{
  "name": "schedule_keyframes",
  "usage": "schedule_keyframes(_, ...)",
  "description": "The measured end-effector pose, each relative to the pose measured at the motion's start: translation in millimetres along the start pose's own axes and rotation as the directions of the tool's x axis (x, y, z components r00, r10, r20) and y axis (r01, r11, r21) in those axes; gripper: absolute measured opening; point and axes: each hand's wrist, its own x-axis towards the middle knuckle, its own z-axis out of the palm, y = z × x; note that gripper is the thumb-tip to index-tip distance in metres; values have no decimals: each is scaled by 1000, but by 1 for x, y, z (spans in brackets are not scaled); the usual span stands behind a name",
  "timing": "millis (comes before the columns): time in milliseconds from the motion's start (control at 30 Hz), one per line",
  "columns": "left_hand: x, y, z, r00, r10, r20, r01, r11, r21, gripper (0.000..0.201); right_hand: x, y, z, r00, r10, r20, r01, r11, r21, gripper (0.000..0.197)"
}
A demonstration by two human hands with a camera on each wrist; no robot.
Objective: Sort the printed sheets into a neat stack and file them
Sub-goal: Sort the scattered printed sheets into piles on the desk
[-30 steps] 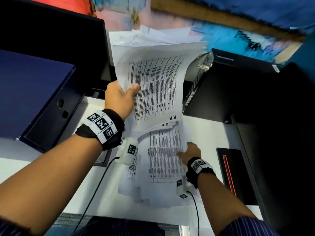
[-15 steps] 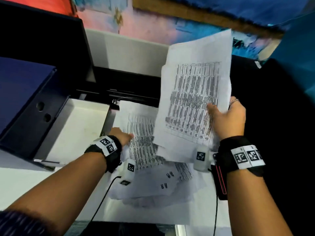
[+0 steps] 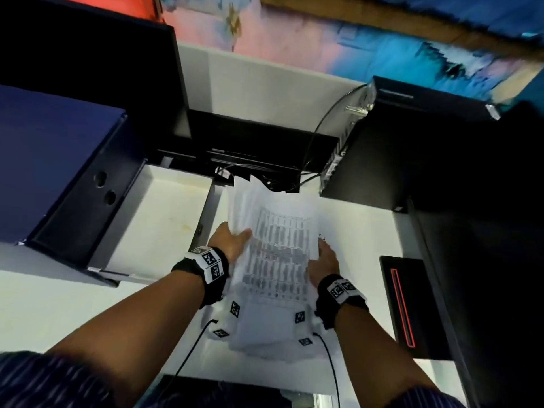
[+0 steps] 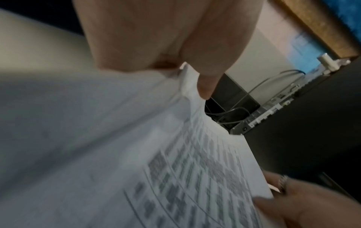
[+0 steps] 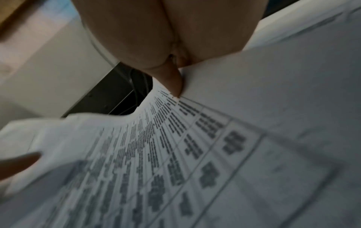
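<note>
White tabletop (image 3: 359, 231), spread wide below, carrying everything else. At far left, a large dark blue box (image 3: 53, 160) with two round holes in its black side, overhanging an open white tray (image 3: 164, 219). At far right, a black computer case (image 3: 412, 148) standing upright, cables (image 3: 321, 136) running from its back toward a black monitor base (image 3: 250, 145) at the rear. Nearer on the right, flat on the tabletop, a black slab with a red line (image 3: 403, 307).

In the middle, between tray and slab, the printed sheets (image 3: 276, 260): a loose, uneven pile of white paper with tables of dark print, top page curved upward at its far edge, lower pages poking out crooked at the near end. Text too blurred to read.

Left hand (image 3: 229, 241) on the pile's left edge, thumb laid over the top page, fingers (image 4: 207, 86) tucked under or against the paper edge, gripping the sheets. Right hand (image 3: 323, 257) on the right edge, thumb on the printed face in the right wrist view, fingers (image 5: 173, 83) curled against the edge of the paper, likewise gripping the sheets; a ring (image 4: 283, 182) on one finger.

Black wristbands with white square-patterned tags (image 3: 209, 260) on both wrists, thin black cords trailing toward the near edge.
</note>
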Motion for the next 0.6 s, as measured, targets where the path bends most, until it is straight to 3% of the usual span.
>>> schedule_keyframes(100,6,-7,5,997,64,-33,-59,989,136,39,-3,-9,19,995,-56,81,67,988,-141,55)
schedule_keyframes(200,-7,10,-2,981,177,-80,-155,961,230,32,-7,-9,6,999,25,-45,-38,943,-331,48)
schedule_keyframes(267,-10,22,-11,965,243,-96,-209,939,273,32,-10,-2,-9,979,125,-164,-182,899,-398,65)
schedule_keyframes(367,-15,44,-32,925,346,-156,-293,913,285,33,-17,10,-19,968,179,-175,-244,831,-500,95)
schedule_keyframes(500,-20,72,-67,859,419,-293,-355,901,248,39,-21,12,-15,966,136,-221,-235,821,-520,99)
schedule_keyframes(600,-21,89,-89,808,459,-369,-400,888,229,38,-23,10,-19,944,204,-260,-312,810,-497,113)
